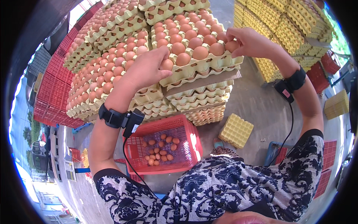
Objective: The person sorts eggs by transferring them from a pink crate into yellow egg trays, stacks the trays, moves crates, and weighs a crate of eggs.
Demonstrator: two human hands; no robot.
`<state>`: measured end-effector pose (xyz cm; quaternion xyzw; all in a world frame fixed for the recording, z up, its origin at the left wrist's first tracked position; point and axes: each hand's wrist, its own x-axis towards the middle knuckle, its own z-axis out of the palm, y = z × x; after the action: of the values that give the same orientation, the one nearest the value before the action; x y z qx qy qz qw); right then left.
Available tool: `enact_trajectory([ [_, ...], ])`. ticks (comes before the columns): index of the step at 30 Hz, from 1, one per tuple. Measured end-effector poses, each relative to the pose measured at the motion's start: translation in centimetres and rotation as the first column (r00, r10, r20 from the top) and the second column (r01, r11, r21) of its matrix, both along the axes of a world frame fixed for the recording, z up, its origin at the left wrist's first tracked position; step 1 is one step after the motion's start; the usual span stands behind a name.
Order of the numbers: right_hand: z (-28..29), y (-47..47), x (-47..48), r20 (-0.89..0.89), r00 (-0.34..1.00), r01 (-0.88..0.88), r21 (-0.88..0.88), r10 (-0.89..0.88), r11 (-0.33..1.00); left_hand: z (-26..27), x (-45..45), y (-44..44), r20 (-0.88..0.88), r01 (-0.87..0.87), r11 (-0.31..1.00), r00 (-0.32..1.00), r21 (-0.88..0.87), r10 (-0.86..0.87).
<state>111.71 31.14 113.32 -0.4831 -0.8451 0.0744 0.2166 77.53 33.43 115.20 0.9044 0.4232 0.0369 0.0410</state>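
Observation:
A pulp egg tray (pixel 207 62) full of brown eggs tops the stack in front of me. At its near left corner, my left hand (pixel 151 65) has thumb and fingers around a brown egg (pixel 166 65). My right hand (pixel 246 42) is at the near right corner, its fingertips against another brown egg (pixel 232 46); whether it grips that egg or only touches it, I cannot tell. More filled trays (pixel 112 72) adjoin on the left. Below the stack stands a red plastic crate (pixel 165 169) with several loose brown eggs (pixel 156 156) on its bottom.
A bundle of empty yellow egg trays (pixel 236 130) sits on the concrete floor near my foot. Tall stacks of yellow trays (pixel 282 30) rise at the upper right. Red crates (pixel 53 95) are piled along the left, with others (pixel 325 165) at the lower right.

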Motion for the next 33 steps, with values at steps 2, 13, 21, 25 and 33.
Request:
enact_trajectory([
  [2,-0.3,1.1,0.9,-0.086,0.996,-0.034,-0.054,0.03,0.998,-0.1,-0.4,0.2,0.264,0.009,0.999,0.965,-0.032,-0.001],
  [13,0.8,2.8,-3.4,0.239,0.933,-0.282,0.023,0.269,0.959,-0.3,2.9,1.0,0.096,0.072,0.997,0.993,-0.039,-0.068],
  [21,0.2,4.0,-2.3,-0.087,0.968,-0.249,-0.178,0.237,0.952,-0.2,3.0,0.3,0.188,0.029,0.999,0.982,-0.023,-0.024],
  [25,1.1,5.8,-3.5,-0.117,0.822,-0.543,0.136,0.558,0.829,0.5,-0.1,3.7,0.616,0.014,0.963,0.771,-0.268,0.161],
  [33,1.1,4.5,-8.7,0.529,0.748,-0.531,0.115,0.401,0.84,0.6,1.3,4.9,-0.3,-0.193,0.972,0.927,0.134,0.225],
])
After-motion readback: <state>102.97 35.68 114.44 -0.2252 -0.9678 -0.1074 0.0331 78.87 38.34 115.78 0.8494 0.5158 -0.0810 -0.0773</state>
